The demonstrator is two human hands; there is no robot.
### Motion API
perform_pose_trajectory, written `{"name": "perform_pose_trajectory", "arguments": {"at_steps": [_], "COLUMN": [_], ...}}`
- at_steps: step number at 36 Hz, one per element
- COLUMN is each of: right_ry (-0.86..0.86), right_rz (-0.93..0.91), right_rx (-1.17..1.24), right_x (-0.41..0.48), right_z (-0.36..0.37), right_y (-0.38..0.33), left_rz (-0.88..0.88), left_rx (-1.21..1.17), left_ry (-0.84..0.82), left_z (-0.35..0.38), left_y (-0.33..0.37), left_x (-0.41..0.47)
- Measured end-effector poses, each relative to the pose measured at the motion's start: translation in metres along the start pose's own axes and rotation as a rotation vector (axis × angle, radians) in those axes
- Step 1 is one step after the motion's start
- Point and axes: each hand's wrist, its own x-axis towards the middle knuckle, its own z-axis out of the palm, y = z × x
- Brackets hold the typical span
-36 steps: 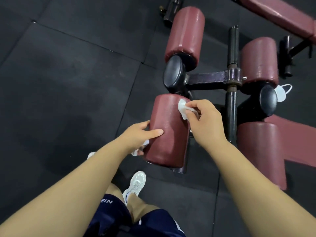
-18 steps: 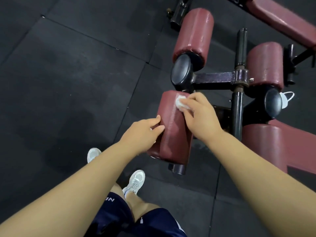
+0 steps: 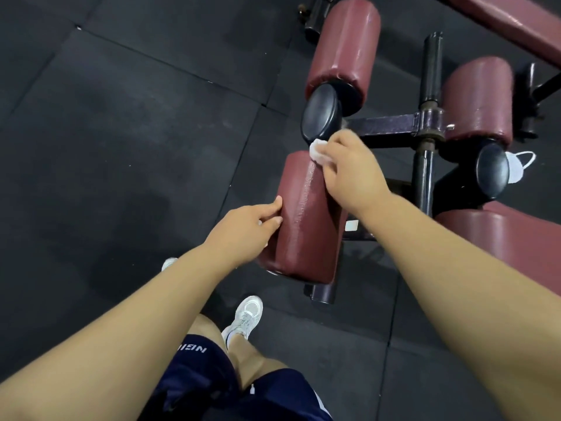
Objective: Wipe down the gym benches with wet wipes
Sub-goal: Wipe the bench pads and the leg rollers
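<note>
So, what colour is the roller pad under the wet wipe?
Maroon. The roller pad beneath the wet wipe shows best in the head view.

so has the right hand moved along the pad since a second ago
Yes. The right hand has slid the wet wipe along the near roller pad to its far end, beside the black end cap.

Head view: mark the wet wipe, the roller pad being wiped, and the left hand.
wet wipe (image 3: 317,151), head view, middle of the exposed white wad.
roller pad (image 3: 306,232), head view, bare maroon top face at mid-length.
left hand (image 3: 246,226), head view, back of the hand.
</note>
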Motion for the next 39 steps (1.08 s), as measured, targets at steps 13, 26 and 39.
{"name": "perform_pose_trajectory", "arguments": {"at_steps": [13, 26, 39], "right_ry": [-0.045, -0.296, 0.049], "right_rz": [-0.085, -0.422, -0.033], "right_rx": [0.087, 0.237, 0.160], "right_x": [-0.055, -0.123, -0.071], "right_z": [-0.009, -0.002, 0.005], "right_y": [0.015, -0.032, -0.012], "left_rz": [-0.008, -0.037, -0.051], "left_rx": [0.415, 0.112, 0.065], "left_ry": [0.068, -0.030, -0.018], "left_z": [0.019, 0.002, 0.013], "left_y": [0.019, 0.001, -0.003], "left_x": [0.002, 0.008, 0.004]}}
